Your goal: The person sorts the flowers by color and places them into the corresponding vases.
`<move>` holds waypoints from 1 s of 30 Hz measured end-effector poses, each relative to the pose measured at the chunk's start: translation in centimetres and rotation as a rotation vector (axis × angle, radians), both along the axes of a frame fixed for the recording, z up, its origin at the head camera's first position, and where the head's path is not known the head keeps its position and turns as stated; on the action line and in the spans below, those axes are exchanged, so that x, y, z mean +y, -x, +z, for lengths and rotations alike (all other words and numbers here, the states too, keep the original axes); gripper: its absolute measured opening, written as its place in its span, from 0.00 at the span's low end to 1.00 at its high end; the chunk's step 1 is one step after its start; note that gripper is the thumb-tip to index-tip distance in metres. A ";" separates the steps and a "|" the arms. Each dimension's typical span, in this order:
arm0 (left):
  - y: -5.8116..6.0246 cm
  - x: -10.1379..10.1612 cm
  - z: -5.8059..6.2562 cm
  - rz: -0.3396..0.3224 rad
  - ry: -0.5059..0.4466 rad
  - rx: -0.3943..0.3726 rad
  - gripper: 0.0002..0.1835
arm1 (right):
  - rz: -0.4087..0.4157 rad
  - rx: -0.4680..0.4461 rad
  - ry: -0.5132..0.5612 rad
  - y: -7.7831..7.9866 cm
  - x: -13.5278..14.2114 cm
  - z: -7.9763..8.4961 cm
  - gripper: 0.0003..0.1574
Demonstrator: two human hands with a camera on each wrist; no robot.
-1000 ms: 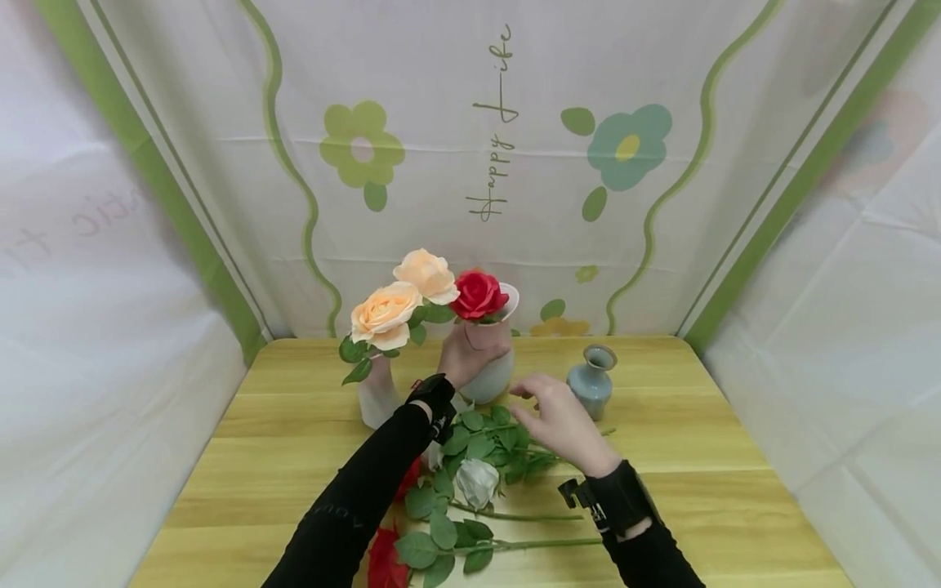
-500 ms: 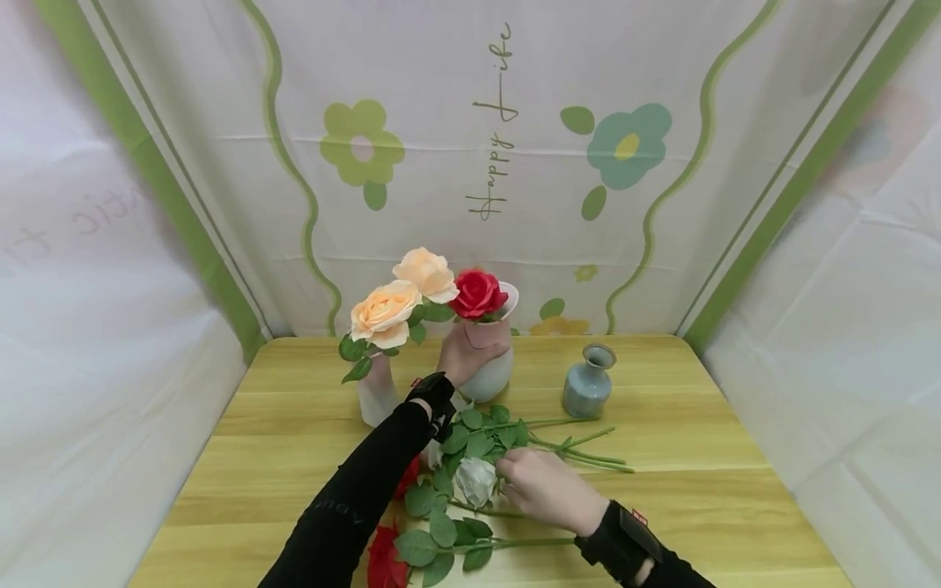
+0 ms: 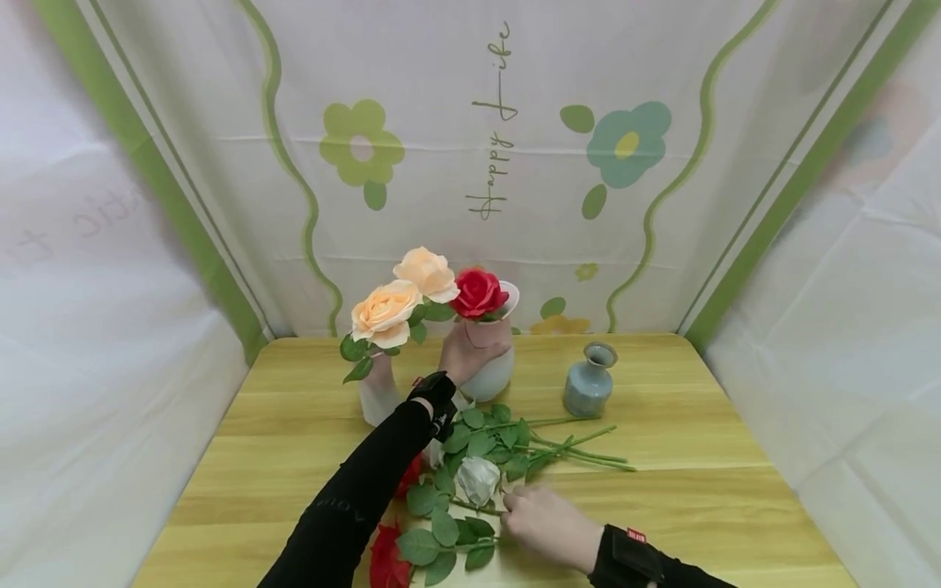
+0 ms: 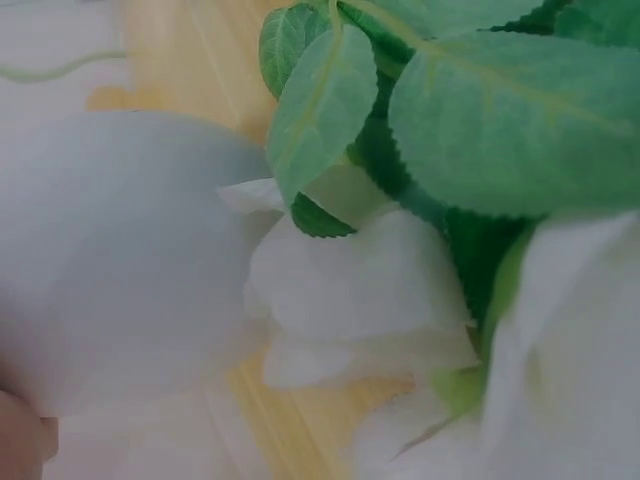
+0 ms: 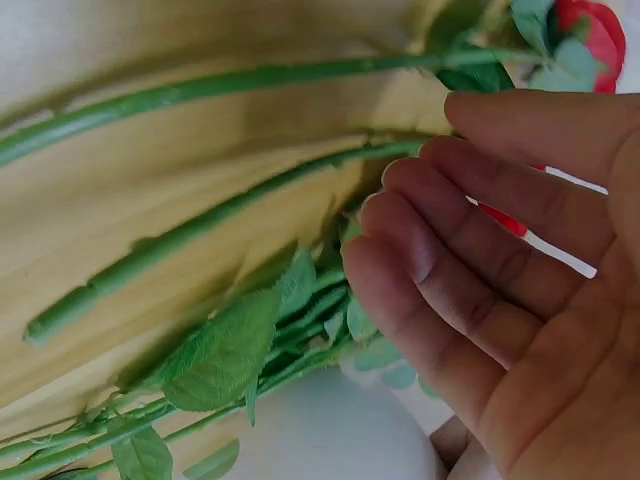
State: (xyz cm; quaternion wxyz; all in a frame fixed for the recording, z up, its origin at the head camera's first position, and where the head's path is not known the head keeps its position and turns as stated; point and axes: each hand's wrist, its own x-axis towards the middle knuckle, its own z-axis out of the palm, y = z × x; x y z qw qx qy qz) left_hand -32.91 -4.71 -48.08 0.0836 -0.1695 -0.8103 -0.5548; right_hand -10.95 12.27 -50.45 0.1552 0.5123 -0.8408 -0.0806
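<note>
My left hand (image 3: 465, 355) grips the neck of a pink-and-white vase (image 3: 488, 377) from its left side. One red rose (image 3: 479, 294) stands in that vase. In the left wrist view the rounded vase body (image 4: 130, 260) fills the left, beside a white rose (image 4: 360, 290). My right hand (image 3: 550, 524) is low over the table, its fingertips at a cut green stem (image 3: 474, 507). In the right wrist view its fingers (image 5: 470, 250) are loosely bent, with a gap to the thumb. The stem (image 5: 220, 210) runs behind the fingertips; I see no pinch.
Two peach roses (image 3: 385, 314) stand in a pale vase (image 3: 378, 392) at the left. A small blue-grey vase (image 3: 588, 384) stands at the right. White roses (image 3: 479, 480), red roses (image 3: 388, 559) and leafy stems lie on the wooden table (image 3: 706, 425).
My right hand has come down from beside the blue-grey vase toward the front of the table, over the lying stems. The left hand keeps its grip on the vase.
</note>
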 end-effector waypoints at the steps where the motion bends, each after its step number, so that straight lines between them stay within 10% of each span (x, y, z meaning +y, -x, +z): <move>1: 0.0 0.0 0.1 0.003 0.003 0.001 0.46 | 0.009 0.015 -0.010 -0.1 0.0 -0.1 0.11; 30: -0.2 0.1 0.4 0.007 0.000 -0.001 0.48 | 0.029 -0.088 -0.035 0.0 -0.4 -2.0 0.14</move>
